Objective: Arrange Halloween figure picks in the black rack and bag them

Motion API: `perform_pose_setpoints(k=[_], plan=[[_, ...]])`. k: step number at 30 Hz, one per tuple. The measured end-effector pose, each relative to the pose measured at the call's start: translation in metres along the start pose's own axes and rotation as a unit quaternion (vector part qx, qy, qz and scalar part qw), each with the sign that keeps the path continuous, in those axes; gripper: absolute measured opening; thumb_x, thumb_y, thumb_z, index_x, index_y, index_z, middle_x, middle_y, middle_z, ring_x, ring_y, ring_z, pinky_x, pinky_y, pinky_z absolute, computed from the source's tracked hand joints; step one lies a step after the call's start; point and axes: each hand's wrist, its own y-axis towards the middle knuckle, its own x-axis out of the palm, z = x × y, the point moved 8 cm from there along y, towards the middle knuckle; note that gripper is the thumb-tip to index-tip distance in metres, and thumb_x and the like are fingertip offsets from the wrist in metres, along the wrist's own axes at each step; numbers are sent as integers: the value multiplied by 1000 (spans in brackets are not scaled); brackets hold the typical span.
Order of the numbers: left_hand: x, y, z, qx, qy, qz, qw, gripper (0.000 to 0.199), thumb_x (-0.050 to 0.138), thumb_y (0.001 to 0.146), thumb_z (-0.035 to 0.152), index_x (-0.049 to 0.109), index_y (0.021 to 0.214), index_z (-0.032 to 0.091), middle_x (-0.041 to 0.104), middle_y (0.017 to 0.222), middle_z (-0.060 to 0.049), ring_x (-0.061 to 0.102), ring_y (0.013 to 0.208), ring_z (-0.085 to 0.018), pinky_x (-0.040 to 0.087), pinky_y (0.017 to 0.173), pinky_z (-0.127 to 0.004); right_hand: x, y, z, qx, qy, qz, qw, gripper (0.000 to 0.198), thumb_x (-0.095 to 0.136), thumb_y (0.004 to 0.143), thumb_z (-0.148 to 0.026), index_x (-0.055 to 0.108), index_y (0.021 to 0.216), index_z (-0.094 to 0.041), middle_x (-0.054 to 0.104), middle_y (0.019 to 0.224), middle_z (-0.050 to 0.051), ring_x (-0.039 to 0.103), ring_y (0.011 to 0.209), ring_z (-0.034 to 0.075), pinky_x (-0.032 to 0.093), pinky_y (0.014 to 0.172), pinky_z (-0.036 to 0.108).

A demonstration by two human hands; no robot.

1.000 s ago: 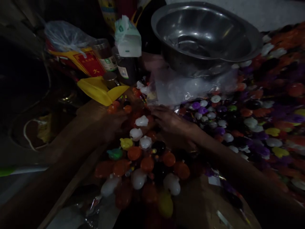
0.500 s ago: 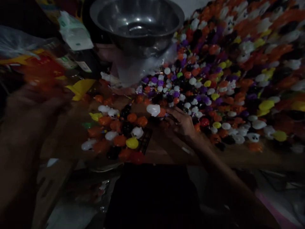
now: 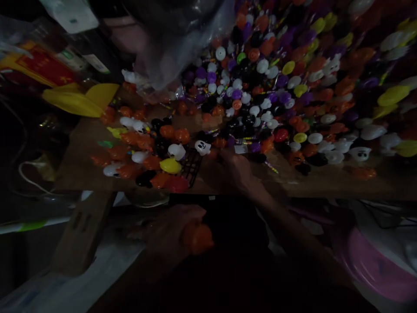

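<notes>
My left hand (image 3: 171, 228) is low in front of the table edge, closed around a shiny orange plastic piece (image 3: 197, 238) whose exact shape is blurred. Over the table, my right hand (image 3: 237, 167) has its fingers closed at the base of a small white ghost figure (image 3: 202, 148) with a black face. Something orange shows dimly between the ghost and those fingertips. To the left of the ghost lies a black grid rack (image 3: 190, 167), with a yellow piece (image 3: 170, 165) and several orange, white and black plastic figures beside it.
A large heap of coloured figures (image 3: 267, 100) covers the right and back of the wooden table (image 3: 76, 156). A metal bowl (image 3: 172, 17) and clear plastic bag (image 3: 166, 65) stand behind. Yellow pieces (image 3: 81, 99) lie left; a pink basin (image 3: 378, 265) is low right.
My left hand has come from the far left down to the front of the table, holding an orange piece. The white ghost in my right hand has turned its face toward me. The view has tilted down.
</notes>
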Motion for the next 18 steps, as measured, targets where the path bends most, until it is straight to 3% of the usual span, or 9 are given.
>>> perform_pose_setpoints(k=[3, 6, 9, 13, 16, 18], plan=[[6, -5, 16, 80, 28, 5, 996, 20, 54, 103, 27, 67, 115, 18, 79, 103, -8, 76, 91, -17, 60, 83, -26, 5, -2, -4, -35, 48, -15, 998, 25, 54, 97, -18, 70, 116, -15, 76, 111, 14, 69, 94, 24, 49, 83, 32], [6, -8, 6, 68, 57, 11, 996, 23, 57, 101, 24, 67, 121, 19, 79, 110, -10, 76, 96, -20, 61, 85, -29, 11, -5, -7, -92, 118, 2, 989, 28, 54, 94, -12, 69, 118, -16, 75, 111, 13, 68, 97, 23, 51, 88, 33], [2, -13, -5, 70, 61, 34, 995, 38, 55, 100, 21, 62, 138, 22, 75, 128, -11, 76, 103, -22, 63, 84, -31, 16, -7, -10, -135, 185, 44, 972, 20, 55, 96, -16, 71, 108, -14, 75, 104, 12, 68, 92, 22, 53, 84, 32], [-1, -14, -11, 96, 113, 53, 987, 59, 58, 97, 17, 49, 154, 27, 65, 145, -8, 76, 108, -24, 65, 89, -34, 28, -5, -15, -127, 274, 87, 949, 18, 60, 99, -27, 72, 108, -17, 76, 99, 8, 69, 86, 20, 54, 79, 30], [-8, -12, -13, 80, 136, 79, 984, 62, 63, 96, 17, 48, 156, 28, 61, 149, -6, 75, 110, -22, 62, 97, -32, 42, 0, -23, -124, 348, 72, 926, 22, 62, 100, -35, 72, 110, -18, 77, 98, 5, 70, 84, 18, 54, 76, 27], [-8, -10, -15, 65, 129, 66, 987, 63, 67, 95, 18, 48, 155, 23, 59, 152, -8, 70, 123, -24, 57, 107, -33, 51, 2, -29, -136, 359, 52, 922, 23, 61, 101, -36, 72, 109, -17, 76, 99, 5, 70, 85, 17, 54, 75, 26]])
